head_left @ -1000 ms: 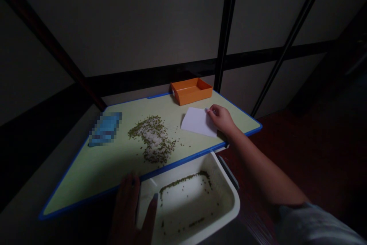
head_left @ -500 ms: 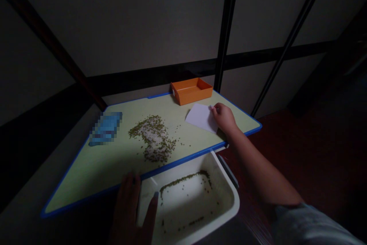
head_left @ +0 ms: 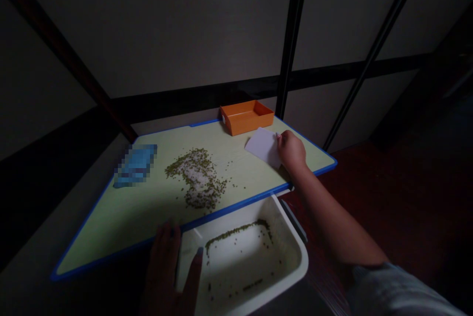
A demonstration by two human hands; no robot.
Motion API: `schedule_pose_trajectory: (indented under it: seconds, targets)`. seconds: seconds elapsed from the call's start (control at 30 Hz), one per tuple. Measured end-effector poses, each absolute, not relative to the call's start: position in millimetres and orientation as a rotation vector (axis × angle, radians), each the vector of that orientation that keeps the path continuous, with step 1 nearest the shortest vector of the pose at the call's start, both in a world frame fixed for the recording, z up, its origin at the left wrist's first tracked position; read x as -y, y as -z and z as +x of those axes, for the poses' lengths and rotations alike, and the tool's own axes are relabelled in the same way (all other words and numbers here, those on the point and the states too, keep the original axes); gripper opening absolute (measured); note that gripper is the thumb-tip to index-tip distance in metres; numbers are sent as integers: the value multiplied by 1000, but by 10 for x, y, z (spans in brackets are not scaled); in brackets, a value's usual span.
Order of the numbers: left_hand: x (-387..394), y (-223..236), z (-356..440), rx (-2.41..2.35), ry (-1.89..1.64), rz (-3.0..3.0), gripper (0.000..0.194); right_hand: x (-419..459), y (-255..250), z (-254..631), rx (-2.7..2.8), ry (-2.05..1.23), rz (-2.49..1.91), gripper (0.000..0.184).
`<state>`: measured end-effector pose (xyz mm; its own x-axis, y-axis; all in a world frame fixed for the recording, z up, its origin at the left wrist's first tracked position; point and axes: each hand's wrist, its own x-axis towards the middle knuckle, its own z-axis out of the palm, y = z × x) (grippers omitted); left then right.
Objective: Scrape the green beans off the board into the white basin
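My right hand [head_left: 291, 151] pinches a sheet of white paper [head_left: 263, 146] by its right edge, tilted a little over the pale green table [head_left: 140, 217]. Left of the paper lies a spread pile of small green beans [head_left: 205, 193] mixed with white grains that look like rice. At the table's front edge sits a white plastic tub [head_left: 295, 257] with green beans along its inner bottom edges. My left hand [head_left: 170, 271] grips the tub's left wall, thumb inside and fingers outside; it is dark there.
An orange open box [head_left: 247, 121] stands at the back of the table by the wall panels. On the left side lies a blue packet [head_left: 136, 165], blurred out. A blue rim [head_left: 318, 171] edges the table.
My right hand has moved slightly to the right and back with the paper, which now bends more. The left hand, tub and pile stay where they were.
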<state>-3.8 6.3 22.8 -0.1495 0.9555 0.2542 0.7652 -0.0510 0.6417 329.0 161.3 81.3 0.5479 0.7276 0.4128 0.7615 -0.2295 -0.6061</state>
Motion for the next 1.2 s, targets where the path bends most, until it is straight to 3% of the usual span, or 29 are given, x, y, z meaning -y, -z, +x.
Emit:
schedule_pose_trajectory:
  seconds: [0.3, 0.5, 0.77, 0.93, 1.2]
  targets:
    - [-44, -217, -46, -1958, -992, 1857, 73, -1570, -869, 3222, 1102, 37, -2031, 26]
    - [-60, -216, -53, -1956, -1004, 1869, 73, -1576, -795, 3303, 1013, 117, -1746, 26]
    - [-45, -179, -66, -1932, -1027, 1870, 70, -1636, -757, 3266, 1228, -208, -1416, 26]
    - [-48, -151, -64, -1945, -1055, 1882, 69, -1652, -763, 3172, 1326, -342, -1456, 26]
    - [-50, -153, -60, -1932, -1027, 1893, 72, -1653, -771, 3145, 1397, -222, -1635, 22]
